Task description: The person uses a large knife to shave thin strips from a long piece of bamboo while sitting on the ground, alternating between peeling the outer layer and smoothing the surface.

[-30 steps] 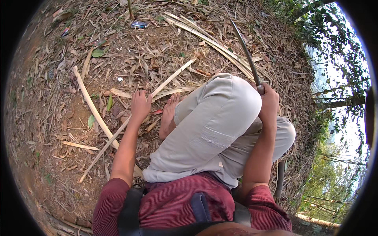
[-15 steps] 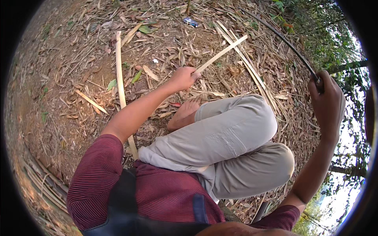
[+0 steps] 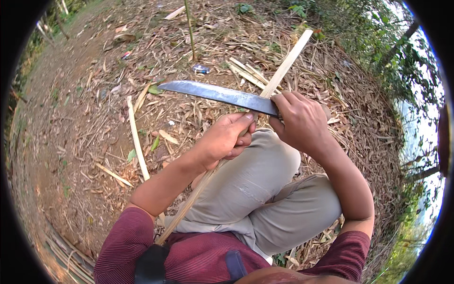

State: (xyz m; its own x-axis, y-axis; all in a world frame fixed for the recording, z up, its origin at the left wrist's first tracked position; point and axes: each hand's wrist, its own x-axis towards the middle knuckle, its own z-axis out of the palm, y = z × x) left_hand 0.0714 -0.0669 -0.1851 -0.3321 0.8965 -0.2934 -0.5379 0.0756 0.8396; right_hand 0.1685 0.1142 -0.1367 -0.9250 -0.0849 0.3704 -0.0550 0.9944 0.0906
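Observation:
My left hand [image 3: 230,138] is closed around a long pale split-wood strip [image 3: 289,65]. The strip runs from my waist up through the fist and out toward the far right. My right hand [image 3: 302,118] grips a long machete [image 3: 213,94], whose handle is mostly hidden by the fingers. Its dark blade lies across the strip just beyond my left hand, with the tip pointing left. My two hands are close together above my bent knees.
Another pale strip [image 3: 136,137] lies on the leafy ground to the left, near a short stick [image 3: 113,174]. More strips [image 3: 247,75] lie ahead, by a small blue packet [image 3: 201,69]. A thin upright stem [image 3: 190,31] stands beyond. A bundle of poles [image 3: 71,260] rests at lower left.
My right hand has swung the machete in from the far right, and its blade now crosses the strip. My left hand has drawn the strip back toward my body, where it passes over my knee.

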